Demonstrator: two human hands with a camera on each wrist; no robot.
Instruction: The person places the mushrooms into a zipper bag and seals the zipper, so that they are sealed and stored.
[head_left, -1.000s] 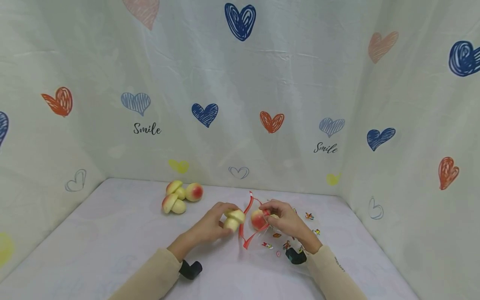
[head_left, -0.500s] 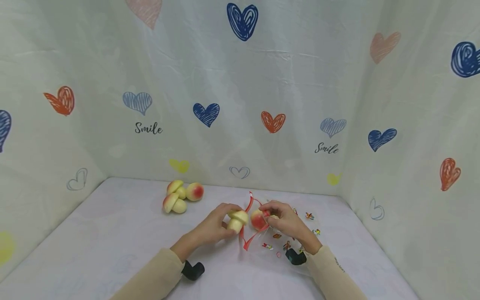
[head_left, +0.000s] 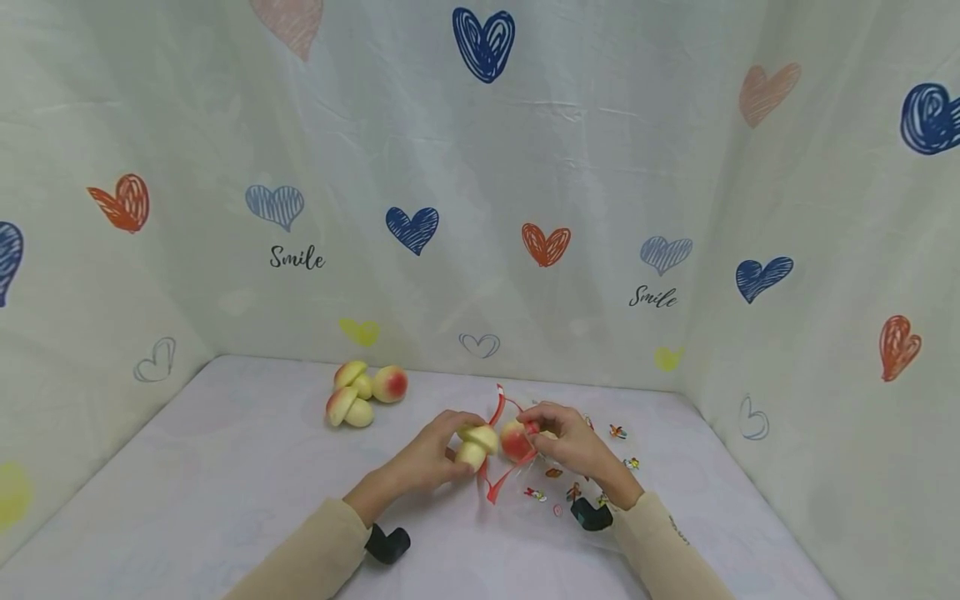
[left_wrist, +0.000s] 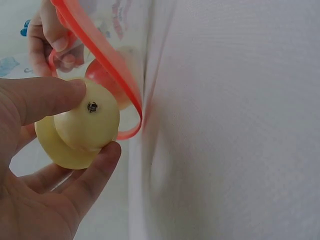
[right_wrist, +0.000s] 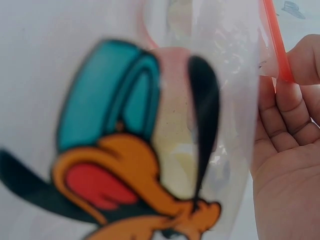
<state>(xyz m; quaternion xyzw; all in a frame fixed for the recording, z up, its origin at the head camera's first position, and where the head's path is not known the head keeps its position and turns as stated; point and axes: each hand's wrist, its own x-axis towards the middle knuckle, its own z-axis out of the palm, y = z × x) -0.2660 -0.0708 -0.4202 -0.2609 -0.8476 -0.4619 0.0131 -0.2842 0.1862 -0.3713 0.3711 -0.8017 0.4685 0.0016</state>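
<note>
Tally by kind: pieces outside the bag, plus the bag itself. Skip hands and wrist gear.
Mushrooms, stems showing: 3
Round red-and-yellow piece, no stem visible: 1
Clear bag: 1
Total: 5

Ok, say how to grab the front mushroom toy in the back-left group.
Probably best: pinch the front mushroom toy by its stem, coming from the near right; it juts that way, while the rear mushroom toy crowds the cap's far side.
</note>
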